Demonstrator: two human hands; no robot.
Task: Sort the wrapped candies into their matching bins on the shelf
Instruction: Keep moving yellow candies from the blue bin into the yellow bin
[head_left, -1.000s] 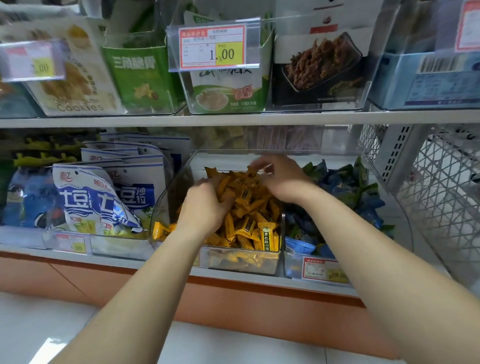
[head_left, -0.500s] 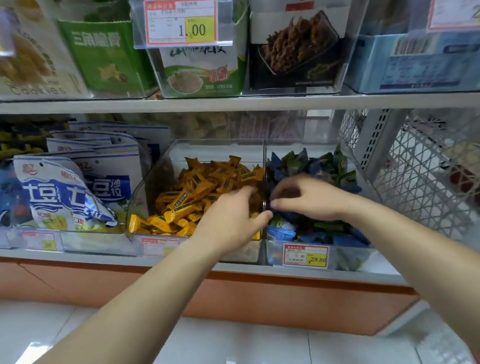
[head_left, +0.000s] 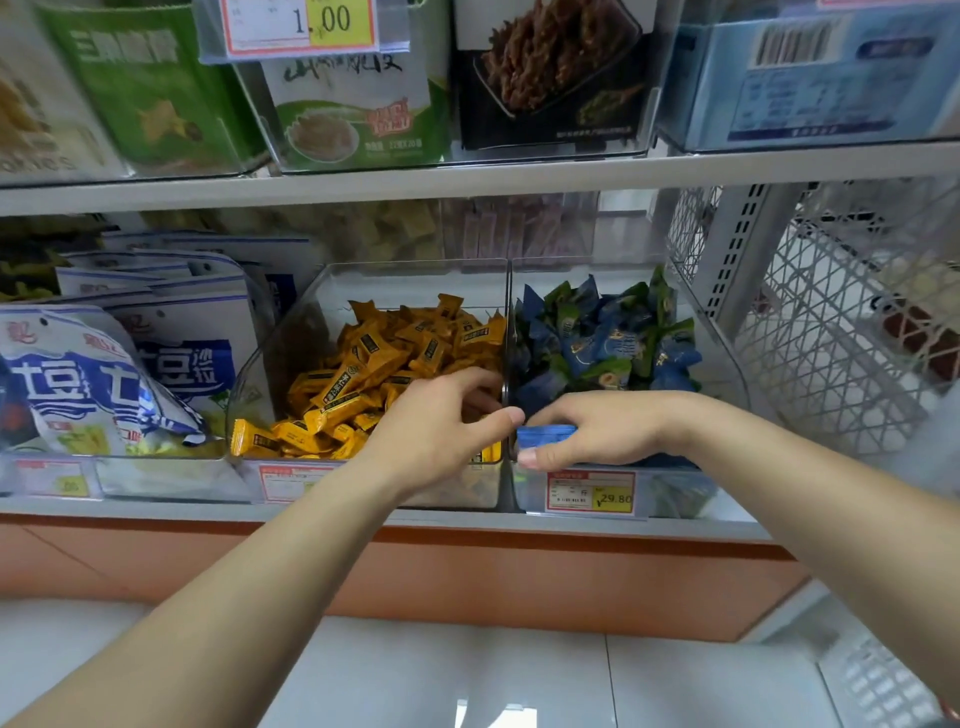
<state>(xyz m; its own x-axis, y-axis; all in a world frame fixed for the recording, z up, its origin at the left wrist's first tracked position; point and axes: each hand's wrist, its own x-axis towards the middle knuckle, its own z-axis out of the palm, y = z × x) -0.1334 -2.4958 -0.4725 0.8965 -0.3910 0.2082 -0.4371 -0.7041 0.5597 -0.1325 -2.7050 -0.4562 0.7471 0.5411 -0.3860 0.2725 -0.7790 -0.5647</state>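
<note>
Two clear bins stand side by side on the lower shelf. The left bin (head_left: 249, 379) holds a heap of yellow-orange wrapped candies (head_left: 384, 364). The right bin (head_left: 727, 374) holds blue and green wrapped candies (head_left: 602, 338). My left hand (head_left: 441, 426) reaches into the front right corner of the yellow bin with curled fingers; what its fingertips hold is hidden. My right hand (head_left: 597, 431) is at the front of the blue bin, thumb and fingers pinching a blue wrapped candy (head_left: 545, 435) beside the divider between the bins.
Blue-and-white snack bags (head_left: 104, 374) fill the bin to the left. A price tag (head_left: 589, 492) hangs on the blue bin's front. The upper shelf (head_left: 467, 176) carries boxed snacks. A white wire mesh panel (head_left: 831, 338) closes the right side.
Both hands drew back from the rear of the yellow bin toward the front. My right hand crossed into the blue bin and now pinches a blue candy. The view moved closer and right.
</note>
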